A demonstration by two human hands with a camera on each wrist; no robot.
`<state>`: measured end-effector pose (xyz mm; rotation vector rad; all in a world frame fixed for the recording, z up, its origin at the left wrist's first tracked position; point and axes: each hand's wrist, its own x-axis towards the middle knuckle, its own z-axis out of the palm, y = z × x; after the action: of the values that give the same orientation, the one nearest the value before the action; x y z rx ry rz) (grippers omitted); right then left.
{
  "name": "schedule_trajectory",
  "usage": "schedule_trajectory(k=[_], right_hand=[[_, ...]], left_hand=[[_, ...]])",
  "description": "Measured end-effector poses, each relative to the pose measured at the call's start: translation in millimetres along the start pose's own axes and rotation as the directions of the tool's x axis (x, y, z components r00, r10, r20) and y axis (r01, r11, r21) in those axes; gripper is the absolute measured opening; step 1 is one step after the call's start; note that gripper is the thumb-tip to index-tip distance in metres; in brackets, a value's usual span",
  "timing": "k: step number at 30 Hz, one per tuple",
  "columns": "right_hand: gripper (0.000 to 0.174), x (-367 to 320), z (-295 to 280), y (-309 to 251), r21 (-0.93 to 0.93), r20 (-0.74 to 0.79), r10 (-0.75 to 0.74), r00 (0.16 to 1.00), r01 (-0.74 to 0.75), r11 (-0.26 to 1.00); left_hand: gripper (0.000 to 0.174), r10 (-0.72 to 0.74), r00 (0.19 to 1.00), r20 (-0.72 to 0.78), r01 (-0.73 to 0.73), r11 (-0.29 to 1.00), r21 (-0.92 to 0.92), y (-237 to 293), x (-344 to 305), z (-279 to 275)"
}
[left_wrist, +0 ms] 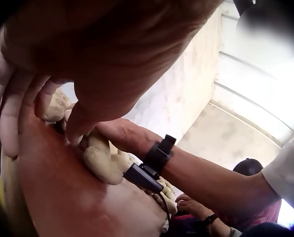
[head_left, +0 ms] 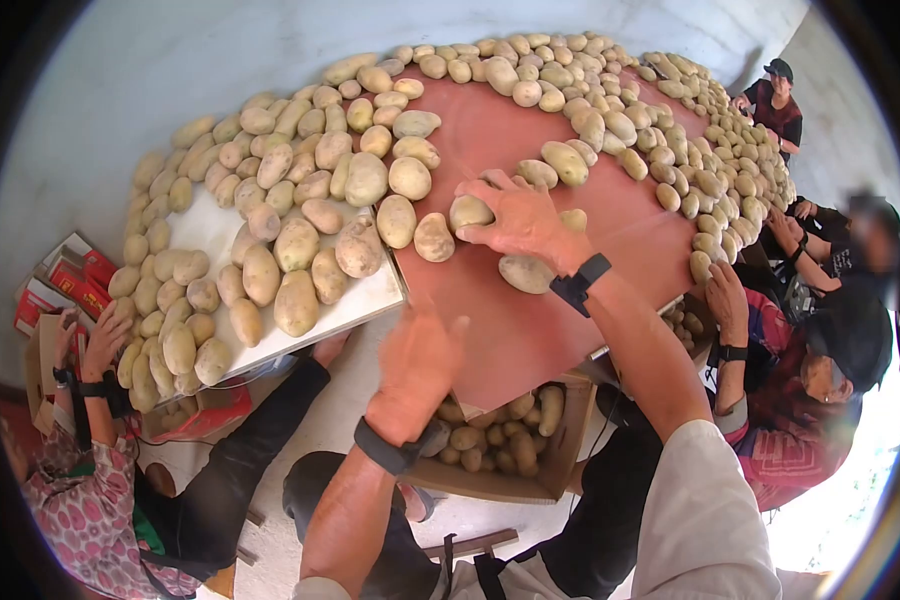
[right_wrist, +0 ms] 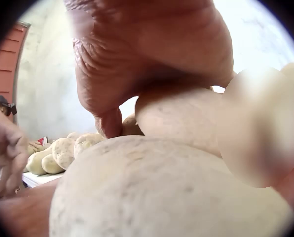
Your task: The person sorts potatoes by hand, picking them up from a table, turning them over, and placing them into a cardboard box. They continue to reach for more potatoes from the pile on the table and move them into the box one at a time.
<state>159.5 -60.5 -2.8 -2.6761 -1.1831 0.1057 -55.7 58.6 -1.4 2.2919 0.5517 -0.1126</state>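
Observation:
My right hand (head_left: 525,220) reaches over the reddish-brown tabletop (head_left: 550,340) and grips a pale potato (head_left: 470,212) between thumb and fingers. Close under its wrist lies another potato (head_left: 526,273), which fills the foreground of the right wrist view. To the left of the grip a single potato (head_left: 433,238) rests on the red board. My left hand (head_left: 420,360), blurred in the head view, hovers over the tabletop's near left edge with nothing in it. Its fingers (left_wrist: 11,118) hang loosely extended in the left wrist view.
Potatoes are heaped along the wall and the far right side. More cover a white board (head_left: 382,298) at left. Below the front edge stands a cardboard box (head_left: 560,470) holding potatoes. Other people work at the left and right, one wearing a dark cap (head_left: 850,335).

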Motion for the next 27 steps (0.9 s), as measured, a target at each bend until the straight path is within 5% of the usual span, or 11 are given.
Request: schedule_trajectory(k=[3,7,9,13,17,19,20,21,22,25,27], right_hand=[[0.061,-14,-3,-3,-0.033,0.01,-0.023,1.0,0.024,0.999],[0.061,-37,-4,-1,-0.089,-0.076,-0.032,0.997,0.025,0.996],[0.062,-44,-9,2,-0.033,-0.019,-0.083,0.996,0.082,0.996],[0.056,-51,-16,21,0.118,-0.086,-0.143,0.986,0.152,0.981],[0.052,-39,-36,60,0.252,-0.245,0.031,0.969,0.032,0.967],[0.056,-39,-73,77,-0.027,-0.169,-0.096,0.981,0.092,0.995],[0.056,-25,-72,91,-0.024,-0.172,-0.094,0.981,0.091,0.996],[0.06,-3,-61,112,0.079,-0.27,0.214,0.939,-0.2,0.977],[0.064,15,-51,135,0.205,-0.326,0.502,0.801,-0.459,0.864],[0.07,44,-45,180,0.26,-0.323,0.656,0.683,-0.602,0.755],[0.076,58,-39,201,0.247,-0.355,0.637,0.684,-0.588,0.77]], left_hand=[[0.071,0.032,0.984,-0.175,-0.032,0.999,0.002,-2,6,-4],[0.08,0.045,0.992,-0.118,-0.042,0.999,0.027,2,17,-7],[0.086,0.175,0.969,-0.175,-0.157,0.982,0.109,-1,22,0],[0.087,0.165,0.98,-0.112,-0.142,0.972,0.189,17,16,0],[0.088,0.093,0.993,-0.079,-0.079,0.984,0.159,18,19,1],[0.087,0.099,0.991,-0.089,-0.084,0.985,0.152,14,21,3],[0.086,0.136,0.985,-0.103,-0.12,0.981,0.151,12,21,4],[0.084,0.173,0.978,-0.117,-0.155,0.976,0.15,10,21,6],[0.084,0.174,0.978,-0.117,-0.155,0.976,0.154,11,20,5],[0.082,0.172,0.979,-0.111,-0.159,0.98,0.117,11,19,4],[0.082,0.197,0.974,-0.115,-0.182,0.975,0.129,6,20,7]])
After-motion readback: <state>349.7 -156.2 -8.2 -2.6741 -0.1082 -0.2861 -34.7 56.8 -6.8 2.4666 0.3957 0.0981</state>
